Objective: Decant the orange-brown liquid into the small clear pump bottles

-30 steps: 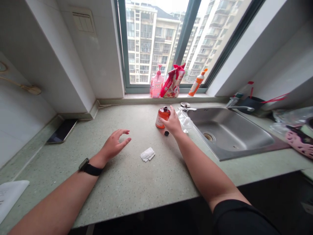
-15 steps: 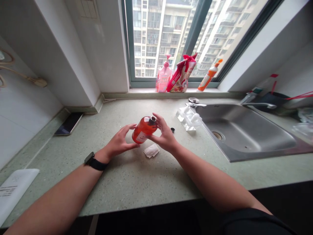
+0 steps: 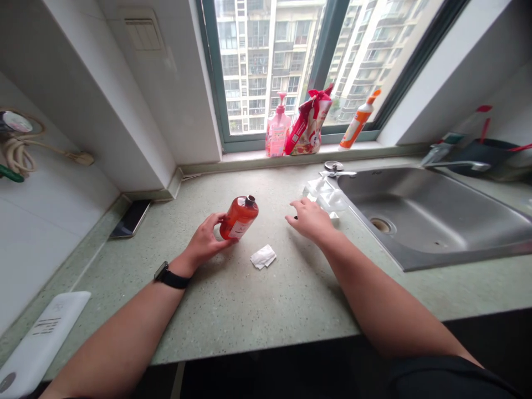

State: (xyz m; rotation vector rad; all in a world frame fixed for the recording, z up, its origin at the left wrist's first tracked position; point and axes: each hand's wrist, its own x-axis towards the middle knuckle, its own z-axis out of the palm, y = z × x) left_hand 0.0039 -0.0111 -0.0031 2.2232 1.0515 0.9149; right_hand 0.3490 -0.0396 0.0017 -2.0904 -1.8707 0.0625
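Note:
My left hand (image 3: 206,237) is wrapped round an orange-red bottle (image 3: 239,219) with a pale label. The bottle tilts to the right, and its dark neck has no cap on it. Over the counter to its right, my right hand (image 3: 311,220) has its fingers apart, with nothing gripped. Just under those fingers lies a small black cap (image 3: 295,218), mostly hidden by the hand. A folded white tissue (image 3: 263,256) rests on the counter between the hands. Beyond my right hand stand clear plastic containers (image 3: 324,191), partly covered by it.
A steel sink (image 3: 440,216) with a faucet (image 3: 457,164) is on the right. On the windowsill are a pink pump bottle (image 3: 277,130), a red bag (image 3: 310,124) and an orange-white bottle (image 3: 358,123). A phone (image 3: 131,219) and a white slab-like object (image 3: 47,338) lie left.
My right hand has let go of the bottle and moved right, over the black cap. My left hand still holds the bottle. The view has shifted slightly.

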